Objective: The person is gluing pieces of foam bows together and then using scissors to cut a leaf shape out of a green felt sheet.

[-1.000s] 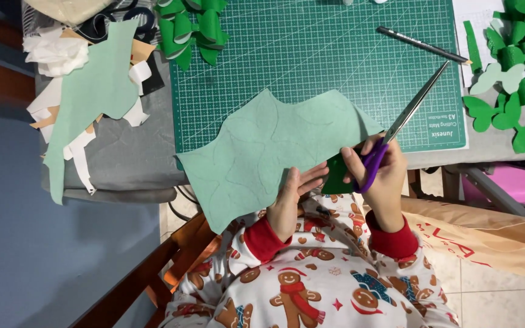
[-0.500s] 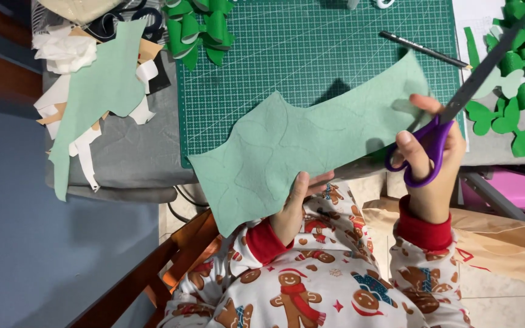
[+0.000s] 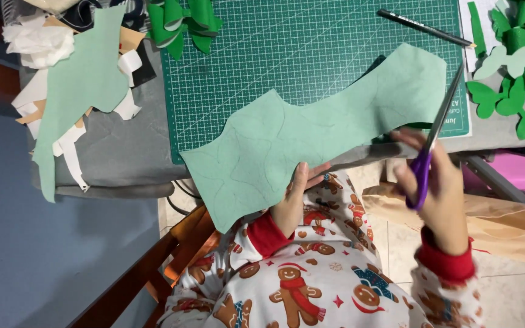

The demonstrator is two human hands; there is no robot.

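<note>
While the left hand (image 3: 291, 203) pinches the pale green sheet (image 3: 311, 130) and the right hand (image 3: 435, 188) grips the purple-handled scissors (image 3: 434, 143), cutting is in hand; next, the blades must meet the sheet's right edge.

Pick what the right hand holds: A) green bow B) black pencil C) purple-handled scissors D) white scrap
C: the right hand grips the purple-handled scissors, blades at the right edge of the light green sheet that the left hand holds up; the black pencil lies on the cutting mat.

Home craft corner: gridded green cutting mat (image 3: 311, 54) lay on a grey counter (image 3: 129, 152), with paper scraps (image 3: 62, 79), green cut-outs (image 3: 511, 73), tiled floor (image 3: 518, 297).
</note>
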